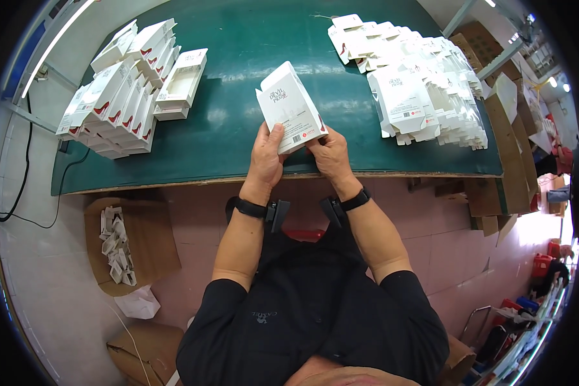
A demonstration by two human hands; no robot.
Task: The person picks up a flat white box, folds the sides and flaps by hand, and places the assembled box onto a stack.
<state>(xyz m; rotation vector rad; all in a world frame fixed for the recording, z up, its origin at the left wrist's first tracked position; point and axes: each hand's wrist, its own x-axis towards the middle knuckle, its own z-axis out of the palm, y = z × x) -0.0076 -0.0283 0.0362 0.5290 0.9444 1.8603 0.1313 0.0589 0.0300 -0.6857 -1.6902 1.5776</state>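
Nearest to the body, both forearms are coming up from the lower edge, each with a black wrist strap; the left hand [264, 159] and the right hand [330, 156] are meeting at the near edge of the green surface [238, 128]. Between them the person is holding a white carton [291, 106], tilted, with its lower end in the hands and its upper end pointing away from the body; the fingers of the left hand [275, 136] are closing around the lower left corner, thumb lying on the printed face, and the fingers of the right hand [318, 141] are pinching the lower right corner, where a small flap seems to be; both hands are closed firmly on the carton, not open. I judge that the step in hand is the folding or closing of the carton's bottom end; the next move is probably calling for pressing the flap in with the thumbs while the other fingers are keeping the walls square. Beyond the fingers to the left, a stack of finished cartons [119, 96] is lying in rows; beyond the fingers to the right, a heap of flat blanks [418, 77] is spreading over the surface, well apart from the hands.
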